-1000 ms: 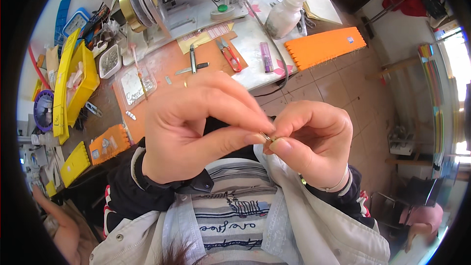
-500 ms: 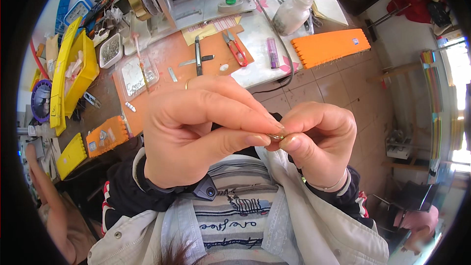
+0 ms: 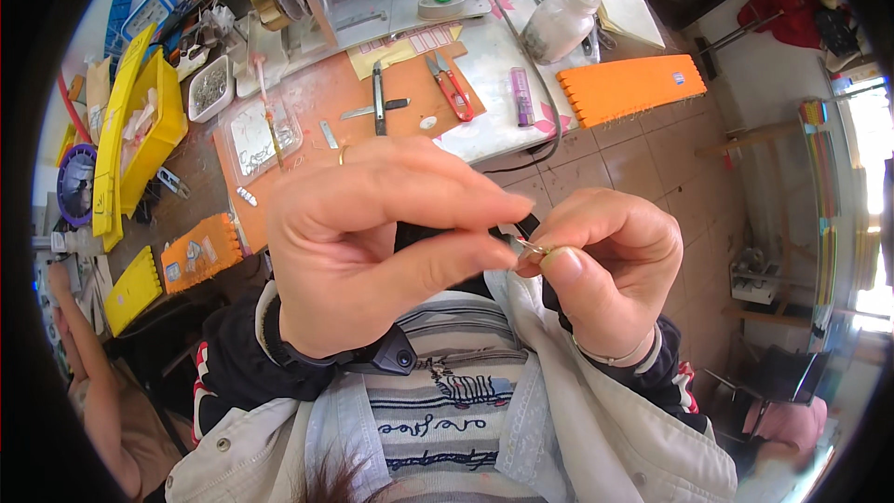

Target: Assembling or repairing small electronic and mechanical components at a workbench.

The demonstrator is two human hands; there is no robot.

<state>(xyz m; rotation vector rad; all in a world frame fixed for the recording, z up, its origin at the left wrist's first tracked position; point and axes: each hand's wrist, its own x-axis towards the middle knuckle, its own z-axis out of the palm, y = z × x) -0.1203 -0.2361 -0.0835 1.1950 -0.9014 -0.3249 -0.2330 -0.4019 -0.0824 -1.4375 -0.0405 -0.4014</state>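
Note:
Close in front of my chest, my right hand (image 3: 610, 256) pinches a small shiny gold-coloured metal piece (image 3: 534, 246) between thumb and bent index finger. Part of the piece pokes out toward the left; its exact kind is too small to tell. Just beside it is my left hand (image 3: 372, 233), with thumb and fingertips parted and a gap between them. No object shows between those fingers. A thin gold ring sits on one left finger. Behind the hands, on the worktable, lie a utility knife (image 3: 377, 98) and red-handled thread snips (image 3: 453, 88).
On the table are a purple lighter (image 3: 520, 98), a clear tray (image 3: 265, 144), a white dish of small metal parts (image 3: 212, 93), a yellow bin (image 3: 166, 116) and a whitish bottle (image 3: 563, 20). An orange toothed strip (image 3: 633, 90) juts past the edge. Another person's arm (image 3: 88, 363) shows at left.
My left thumb and fingers have parted and drawn slightly away from the small metal piece, which now stays in my right hand's pinch.

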